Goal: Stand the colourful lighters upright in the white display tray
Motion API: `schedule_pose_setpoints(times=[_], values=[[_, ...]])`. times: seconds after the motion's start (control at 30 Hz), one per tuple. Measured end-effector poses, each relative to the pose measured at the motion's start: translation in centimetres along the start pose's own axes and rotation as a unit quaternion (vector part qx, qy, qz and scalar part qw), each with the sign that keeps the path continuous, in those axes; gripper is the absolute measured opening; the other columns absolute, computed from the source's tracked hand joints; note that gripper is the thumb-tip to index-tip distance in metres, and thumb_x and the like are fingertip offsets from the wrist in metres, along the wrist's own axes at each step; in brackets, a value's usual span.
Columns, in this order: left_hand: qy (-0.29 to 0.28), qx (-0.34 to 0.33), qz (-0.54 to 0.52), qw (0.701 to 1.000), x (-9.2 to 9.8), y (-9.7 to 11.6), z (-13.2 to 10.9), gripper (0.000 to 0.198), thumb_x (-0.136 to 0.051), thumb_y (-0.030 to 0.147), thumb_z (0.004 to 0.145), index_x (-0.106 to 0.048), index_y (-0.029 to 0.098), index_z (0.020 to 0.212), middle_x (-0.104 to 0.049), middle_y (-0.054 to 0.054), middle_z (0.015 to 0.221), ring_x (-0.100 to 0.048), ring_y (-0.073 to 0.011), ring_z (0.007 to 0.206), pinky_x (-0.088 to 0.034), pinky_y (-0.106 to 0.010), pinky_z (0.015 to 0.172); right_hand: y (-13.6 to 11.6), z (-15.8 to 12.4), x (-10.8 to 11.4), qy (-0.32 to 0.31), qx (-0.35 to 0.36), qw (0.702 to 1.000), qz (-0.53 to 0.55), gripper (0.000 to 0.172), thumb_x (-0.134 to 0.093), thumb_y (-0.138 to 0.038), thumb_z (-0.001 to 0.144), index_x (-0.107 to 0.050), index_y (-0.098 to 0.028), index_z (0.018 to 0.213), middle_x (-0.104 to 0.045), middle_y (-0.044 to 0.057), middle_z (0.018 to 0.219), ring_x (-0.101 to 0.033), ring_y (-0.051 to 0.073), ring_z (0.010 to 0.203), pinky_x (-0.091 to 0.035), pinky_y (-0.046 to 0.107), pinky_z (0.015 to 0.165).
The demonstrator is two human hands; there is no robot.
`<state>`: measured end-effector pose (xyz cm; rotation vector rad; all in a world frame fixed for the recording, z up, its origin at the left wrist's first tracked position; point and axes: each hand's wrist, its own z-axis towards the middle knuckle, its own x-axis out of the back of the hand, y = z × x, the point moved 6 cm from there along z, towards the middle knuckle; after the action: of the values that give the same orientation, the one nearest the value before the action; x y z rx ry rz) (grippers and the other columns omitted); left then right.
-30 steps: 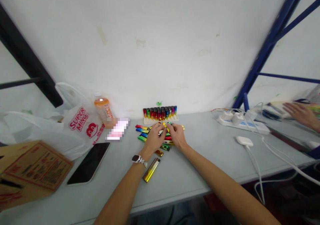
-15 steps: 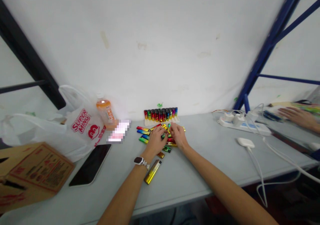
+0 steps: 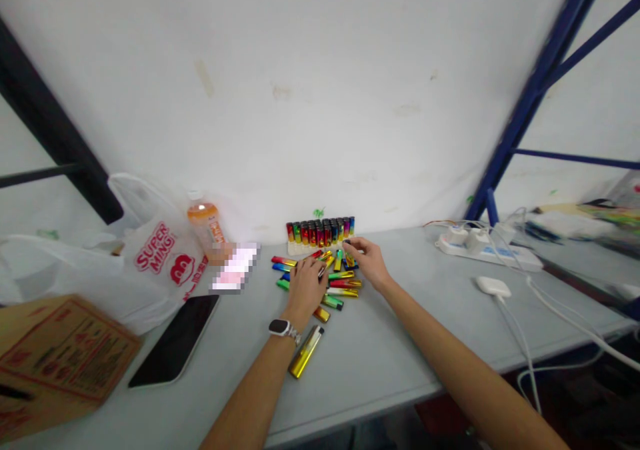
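Shiny, multicoloured lighters with black tops stand in packed rows (image 3: 323, 233) in a white holder (image 3: 296, 249) against the wall. In front of them lies a loose pile of lighters (image 3: 343, 283), pointing various ways. My left hand (image 3: 306, 289), with a watch on its wrist, reaches over the pile's left side; its bent fingers close on a lighter, mostly hidden. By the holder's right front corner, my right hand (image 3: 367, 261) pinches a lighter whose dark end shows at the fingertips. Nearer the front, a gold lighter (image 3: 307, 353) lies by itself.
To the left are a black phone (image 3: 175, 340), a cardboard box (image 3: 70, 363), a white plastic bag (image 3: 150, 263) and an orange drink bottle (image 3: 204, 222). A power strip (image 3: 493, 255), a white charger (image 3: 493, 286) and cables lie at right, near a blue metal frame (image 3: 520, 110).
My right hand has moved right, away from my left hand, uncovering more of the pile. My left hand has shifted slightly left. Another person's hand at far right has left the view.
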<state>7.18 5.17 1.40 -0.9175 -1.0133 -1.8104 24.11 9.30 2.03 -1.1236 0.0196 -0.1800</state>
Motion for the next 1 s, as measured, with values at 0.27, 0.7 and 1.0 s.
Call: schedule_pose_setpoints(times=[0.27, 0.7, 1.0], values=[[-0.003, 0.013, -0.013, 1.000, 0.0, 0.0, 0.2, 0.022, -0.051, 0.026, 0.093, -0.068, 0.021, 0.106, -0.066, -0.009, 0.113, -0.056, -0.0271, 0.112, -0.041, -0.042, 0.095, 0.8, 5.4, 3.8, 0.016, 0.078, 0.986, -0.146, 0.028, -0.062, -0.037, 0.080, -0.067, -0.018, 0.099, -0.071, 0.004, 0.087, -0.063, 0.015, 0.065, -0.050, 0.028, 0.065], [-0.015, 0.054, -0.046, 0.997, 0.1, -0.9, 0.8, 0.020, -0.053, 0.022, 0.090, -0.070, 0.022, 0.101, -0.072, -0.007, 0.106, -0.060, -0.0301, 0.108, -0.042, -0.045, 0.093, 3.1, 9.3, 2.4, -0.069, 0.130, 0.965, -0.219, 0.015, -0.056, -0.026, 0.083, -0.064, -0.019, 0.094, -0.071, 0.003, 0.087, -0.064, 0.014, 0.067, -0.052, 0.028, 0.068], [-0.019, 0.063, -0.037, 0.997, -0.3, -1.0, 1.3, 0.026, -0.059, 0.014, 0.080, -0.069, 0.022, 0.103, -0.072, -0.006, 0.107, -0.059, -0.0288, 0.108, -0.041, -0.043, 0.095, 3.9, 11.8, 2.5, -0.093, 0.108, 0.950, -0.278, 0.014, -0.058, -0.021, 0.086, -0.070, -0.017, 0.093, -0.066, 0.005, 0.089, -0.063, 0.014, 0.071, -0.052, 0.029, 0.076]])
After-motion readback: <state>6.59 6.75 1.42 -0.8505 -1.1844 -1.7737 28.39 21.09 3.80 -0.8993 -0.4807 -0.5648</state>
